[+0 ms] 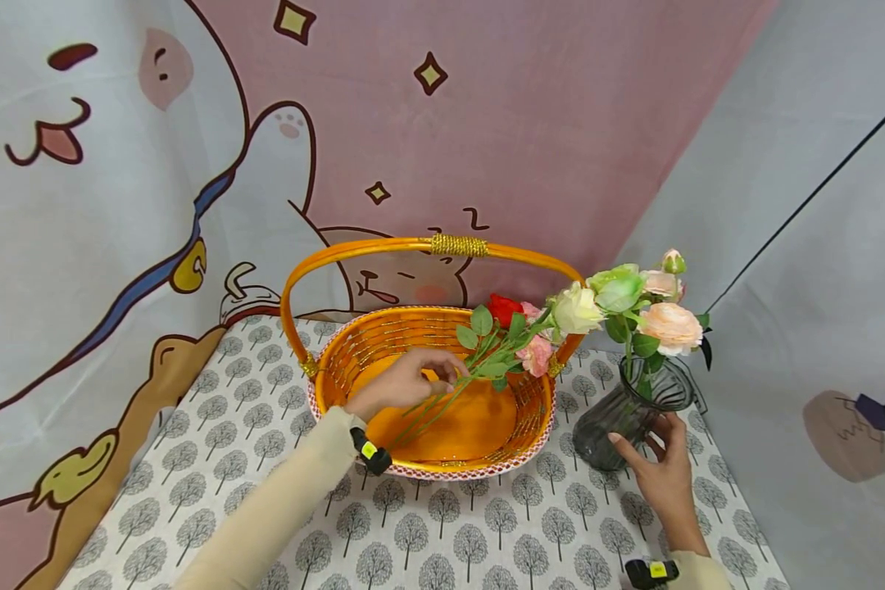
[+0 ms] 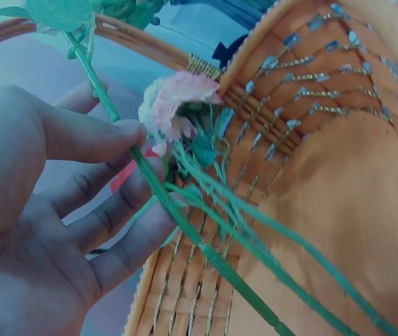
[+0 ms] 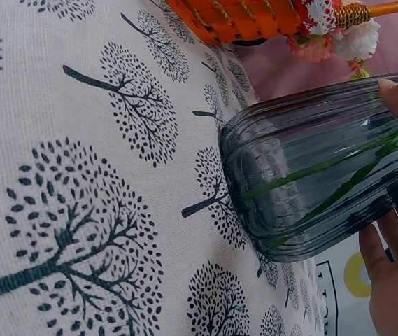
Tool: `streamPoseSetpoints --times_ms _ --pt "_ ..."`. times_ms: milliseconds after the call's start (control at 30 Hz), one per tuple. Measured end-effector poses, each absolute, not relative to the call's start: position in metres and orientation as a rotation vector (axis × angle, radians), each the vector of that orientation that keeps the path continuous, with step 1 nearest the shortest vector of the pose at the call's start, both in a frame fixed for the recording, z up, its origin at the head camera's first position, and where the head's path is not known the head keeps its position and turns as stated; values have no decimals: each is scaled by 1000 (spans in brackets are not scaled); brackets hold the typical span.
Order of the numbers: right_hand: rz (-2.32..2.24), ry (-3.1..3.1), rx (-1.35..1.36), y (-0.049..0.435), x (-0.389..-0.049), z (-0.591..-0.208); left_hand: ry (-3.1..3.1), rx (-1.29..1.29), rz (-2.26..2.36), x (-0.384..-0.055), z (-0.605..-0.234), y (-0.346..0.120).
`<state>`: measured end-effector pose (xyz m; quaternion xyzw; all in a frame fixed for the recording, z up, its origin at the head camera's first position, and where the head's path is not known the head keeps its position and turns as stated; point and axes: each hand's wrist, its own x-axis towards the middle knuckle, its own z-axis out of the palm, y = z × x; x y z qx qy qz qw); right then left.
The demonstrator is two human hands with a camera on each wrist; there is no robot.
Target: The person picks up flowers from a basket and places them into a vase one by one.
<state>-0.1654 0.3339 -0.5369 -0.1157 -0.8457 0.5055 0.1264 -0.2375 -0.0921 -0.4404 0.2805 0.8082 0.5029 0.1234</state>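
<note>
My left hand (image 1: 424,377) is over the basket, its thumb and forefinger pinching a green flower stem (image 2: 158,187). From there the leafy stem slants up to the right towards a cream rose (image 1: 577,308). My right hand (image 1: 662,471) grips a grey ribbed glass vase (image 1: 608,426) low on its side, thumb on the near face and fingers round the other. The vase leans to the right. A peach flower (image 1: 673,328) and a green flower (image 1: 617,287) stand in it, with stems (image 3: 324,178) showing through the glass.
An orange woven basket (image 1: 369,328) with a tall arched handle (image 1: 354,250) stands in the middle of the tree-print tablecloth (image 1: 442,533). A red flower (image 1: 505,310) and a pink flower (image 1: 537,356) rest at its right side. Behind hangs a cartoon-print curtain (image 1: 546,123).
</note>
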Motion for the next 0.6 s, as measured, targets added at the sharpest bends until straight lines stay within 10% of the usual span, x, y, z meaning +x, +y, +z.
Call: streamPoseSetpoints --times_ms 600 --pt "1455 -2449 -341 333 -167 -538 2163 965 1622 -229 -427 -44"
